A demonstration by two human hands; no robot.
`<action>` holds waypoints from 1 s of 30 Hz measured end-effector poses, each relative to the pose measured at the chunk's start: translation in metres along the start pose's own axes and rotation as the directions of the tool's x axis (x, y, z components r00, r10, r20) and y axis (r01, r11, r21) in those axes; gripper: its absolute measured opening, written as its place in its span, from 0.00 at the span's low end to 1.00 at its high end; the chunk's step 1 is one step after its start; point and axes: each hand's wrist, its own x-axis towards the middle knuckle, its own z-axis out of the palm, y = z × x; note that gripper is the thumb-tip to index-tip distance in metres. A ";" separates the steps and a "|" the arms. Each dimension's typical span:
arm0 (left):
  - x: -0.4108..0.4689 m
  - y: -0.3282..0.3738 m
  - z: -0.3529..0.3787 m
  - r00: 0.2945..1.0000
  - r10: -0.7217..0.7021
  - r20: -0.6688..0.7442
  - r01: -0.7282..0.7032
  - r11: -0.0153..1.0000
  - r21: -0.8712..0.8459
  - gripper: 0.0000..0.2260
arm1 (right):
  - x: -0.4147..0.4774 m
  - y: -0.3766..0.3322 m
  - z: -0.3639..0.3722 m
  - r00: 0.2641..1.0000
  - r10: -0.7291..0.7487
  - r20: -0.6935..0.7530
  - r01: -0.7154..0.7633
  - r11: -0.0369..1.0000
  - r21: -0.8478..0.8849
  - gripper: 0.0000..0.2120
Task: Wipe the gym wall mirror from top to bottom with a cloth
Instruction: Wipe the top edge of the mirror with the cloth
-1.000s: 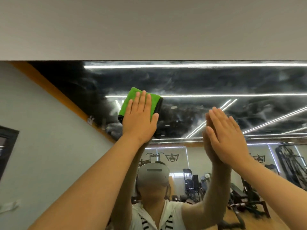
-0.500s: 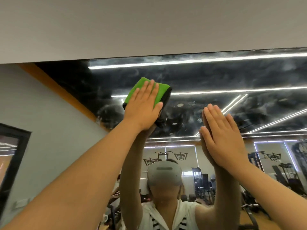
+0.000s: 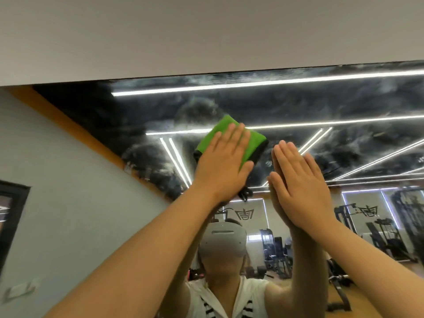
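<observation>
Two bare hands are raised against a large gym wall mirror (image 3: 321, 106), seen from the wearer's own eye level, looking up. The left hand (image 3: 223, 166) lies flat on a folded cloth (image 3: 255, 145), fingers straight and close together, pressing it to the glass rather than curling round it. The cloth is bright green with a fine, fleecy surface and a black edge along its right side and lower corner. It is folded into a thick pad set on the slant, one corner pointing up, and sits in the upper part of the mirror, below the top edge and just left of the middle.

The right hand (image 3: 300, 182) is just beside it, apart from the cloth, palm flat on the bare glass with straight fingers – it meets its own reflection fingertip to fingertip.

The glass around both hands is hazy with pale, cloudy smears across the dark reflected ceiling, which is crossed by white light strips (image 3: 252, 84). A plain pale wall (image 3: 206, 37) runs above the mirror. Lower down, the reflection shows the person in a white headset (image 3: 221, 239) and a white top – and gym machines (image 3: 390, 226) behind.
</observation>
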 end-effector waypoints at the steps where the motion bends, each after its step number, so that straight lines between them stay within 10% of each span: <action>1: -0.007 0.004 0.003 0.999 0.036 0.016 -0.036 0.999 0.004 0.30 | 0.000 0.000 -0.001 1.000 0.003 -0.001 -0.003 1.000 0.006 0.29; 7: 0.012 -0.024 -0.005 0.983 0.178 0.045 -0.180 0.982 0.049 0.29 | 0.001 0.002 -0.004 1.000 -0.003 0.024 0.003 1.000 0.026 0.29; 18: 0.082 -0.011 -0.016 0.990 -0.137 -0.015 0.137 0.991 -0.002 0.29 | 0.000 0.001 -0.004 1.000 -0.011 -0.008 0.012 0.999 0.045 0.27; 30: 0.004 0.053 0.012 1.000 0.010 0.019 -0.010 1.000 -0.005 0.29 | 0.000 -0.003 -0.011 0.999 0.002 -0.047 0.004 0.989 0.145 0.27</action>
